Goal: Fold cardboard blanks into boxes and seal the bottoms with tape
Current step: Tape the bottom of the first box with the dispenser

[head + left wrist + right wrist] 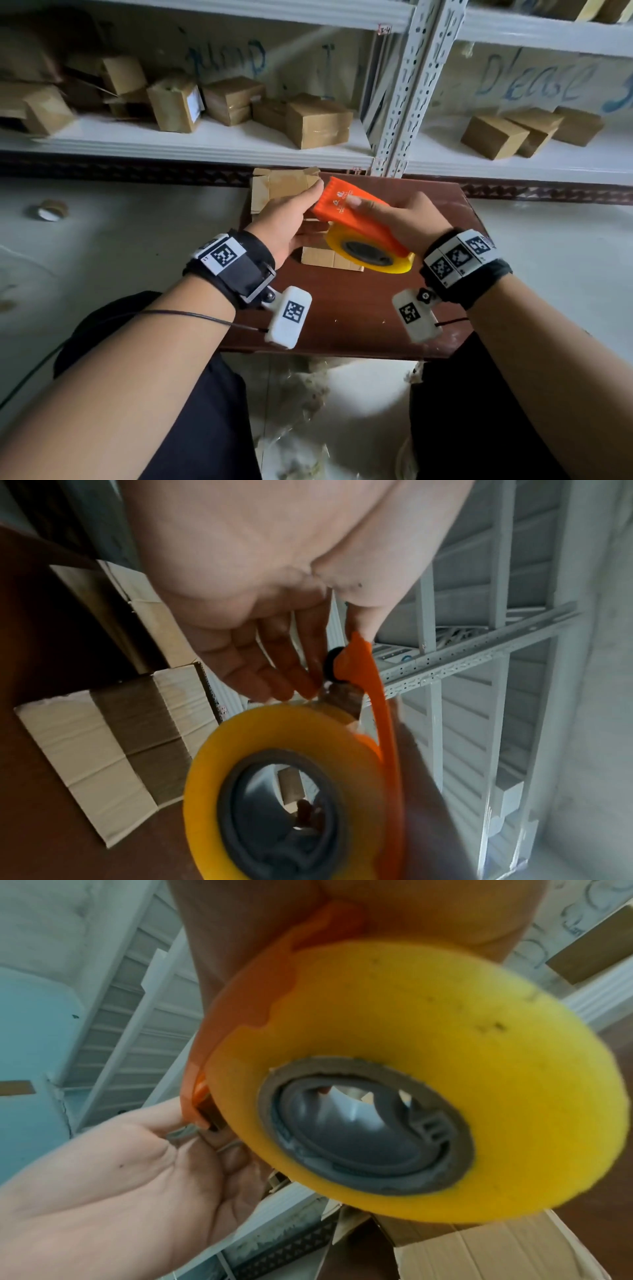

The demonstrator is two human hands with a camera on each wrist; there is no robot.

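- Above the counter (342, 315), the right hand (407, 222) is gripping the orange tape dispenser (352, 212), its yellow roll (370, 255) hanging nearest the person.
- The left hand (291, 219) is pinching the dispenser's nose, thumb on top, fingers underneath.
- Its long axis is pointing away and leftward at the cardboard blanks (284, 186) lying flat just beyond; the left hand is sitting nearer them.

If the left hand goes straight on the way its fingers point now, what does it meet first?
The tape dispenser that the right hand holds. The left hand seems to pinch its front end from above and below, so there is no free way ahead. What lies beyond is unclear.
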